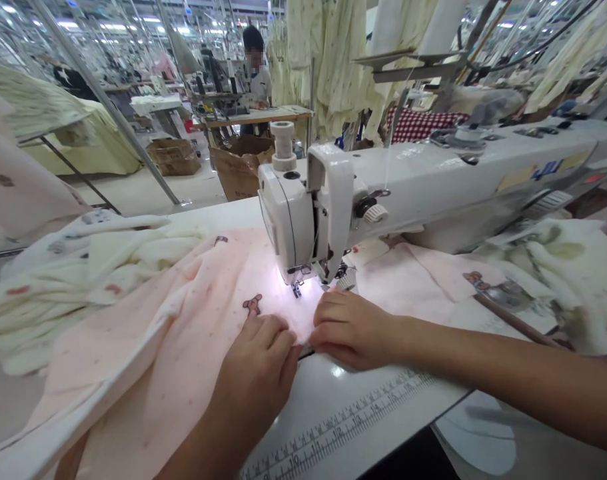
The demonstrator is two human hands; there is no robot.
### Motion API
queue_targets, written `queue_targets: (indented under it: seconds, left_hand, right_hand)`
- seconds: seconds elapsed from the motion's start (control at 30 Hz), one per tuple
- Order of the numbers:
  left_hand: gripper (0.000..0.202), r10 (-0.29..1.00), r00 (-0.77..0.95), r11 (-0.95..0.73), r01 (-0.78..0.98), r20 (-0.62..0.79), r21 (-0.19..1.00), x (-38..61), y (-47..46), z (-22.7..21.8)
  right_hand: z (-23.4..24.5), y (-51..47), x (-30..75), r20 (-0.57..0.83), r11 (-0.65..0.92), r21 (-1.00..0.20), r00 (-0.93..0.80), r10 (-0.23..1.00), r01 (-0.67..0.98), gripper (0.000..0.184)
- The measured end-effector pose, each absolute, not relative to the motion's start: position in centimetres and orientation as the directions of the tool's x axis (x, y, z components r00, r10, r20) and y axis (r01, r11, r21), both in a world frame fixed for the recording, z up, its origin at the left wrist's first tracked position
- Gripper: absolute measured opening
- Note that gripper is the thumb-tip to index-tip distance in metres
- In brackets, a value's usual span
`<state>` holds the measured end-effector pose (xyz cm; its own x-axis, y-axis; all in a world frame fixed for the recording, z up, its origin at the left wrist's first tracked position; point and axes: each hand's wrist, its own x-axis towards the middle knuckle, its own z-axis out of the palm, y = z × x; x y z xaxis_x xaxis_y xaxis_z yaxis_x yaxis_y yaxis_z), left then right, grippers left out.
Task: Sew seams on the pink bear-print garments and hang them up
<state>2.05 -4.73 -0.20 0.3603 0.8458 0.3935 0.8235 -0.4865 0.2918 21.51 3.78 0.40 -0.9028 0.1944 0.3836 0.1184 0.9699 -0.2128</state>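
Note:
Pink fabric (183,353) printed with small brown bears spreads over the sewing machine table and hangs off toward the lower left. My left hand (263,357) is closed on the fabric's near edge, its thumb side facing the other hand. Just to the right, my right hand (353,327) pinches the same edge, fingers curled. The two hands nearly meet. Beyond them stands a white sewing machine (293,220), its lamp lighting the cloth. The presser foot (296,291) sits over the fabric, a little ahead of my hands; whether it is pressed down I cannot tell.
A printed ruler (343,427) runs along the table's front edge. Cream fabric (118,260) is heaped at left, with more printed cloth (573,267) at right. Thread cones (438,30) stand above the machine. Behind are a cardboard box (240,163) and a person (258,73) at another machine.

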Motion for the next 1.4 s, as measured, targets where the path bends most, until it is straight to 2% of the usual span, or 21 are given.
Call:
queue_targets:
  seconds: [0.13,0.33,0.53,0.67,0.77,0.87,0.97,1.13,1.2,1.3,1.4]
  left_hand:
    - [0.016,0.847,0.371,-0.487,0.83,0.381,0.273,2.1,-4.9,0.1]
    - [0.016,0.911,0.277,-0.388,0.824,0.305,0.413,2.0,-5.2,0.6]
    - [0.014,0.902,0.289,-0.384,0.878,0.322,0.286,2.3,-4.6,0.1]
    - [0.015,0.909,0.294,-0.374,0.888,0.294,0.269,2.1,-3.3,0.1]
    - [0.013,0.913,0.3,-0.372,0.889,0.275,0.267,1.7,-1.5,0.0]
    - [0.016,0.906,0.307,-0.382,0.889,0.289,0.253,1.6,-0.3,-0.2]
    - [0.017,0.9,0.317,-0.39,0.891,0.298,0.231,1.8,-0.3,0.0]
    - [0.013,0.912,0.337,-0.389,0.891,0.235,0.234,2.4,-1.4,0.6]
    - [0.014,0.908,0.328,-0.387,0.895,0.261,0.223,2.5,-1.4,0.7]
    - [0.014,0.854,0.358,-0.456,0.864,0.378,0.212,2.5,-1.4,0.5]
    - [0.02,0.806,0.414,-0.551,0.787,0.424,0.278,2.4,-1.3,0.2]
  right_hand:
    - [0.2,3.6,20.8,0.367,0.972,-0.197,-0.909,0.198,0.132,0.022]
    - [-0.1,3.5,20.4,0.347,0.971,-0.18,-0.913,0.214,0.16,0.025]
    - [0.1,3.3,20.7,0.294,0.954,-0.236,-0.922,0.254,0.187,0.019]
    - [0.4,3.4,20.6,0.216,0.949,-0.172,-0.93,0.298,0.264,0.022]
    - [1.1,3.9,20.4,0.163,0.921,-0.115,-0.908,0.387,0.372,0.023]
    - [1.7,4.3,20.2,0.13,0.886,-0.13,-0.878,0.461,0.446,0.02]
    - [1.9,4.4,20.4,0.117,0.899,-0.166,-0.897,0.426,0.406,0.018]
    - [1.4,4.2,20.9,0.163,0.903,-0.233,-0.901,0.402,0.361,0.018]
    - [1.3,4.1,21.0,0.183,0.902,-0.249,-0.897,0.402,0.353,0.017]
    - [1.2,4.2,21.1,0.219,0.902,-0.262,-0.888,0.403,0.345,0.015]
    - [1.1,4.3,21.1,0.234,0.897,-0.26,-0.878,0.417,0.357,0.017]
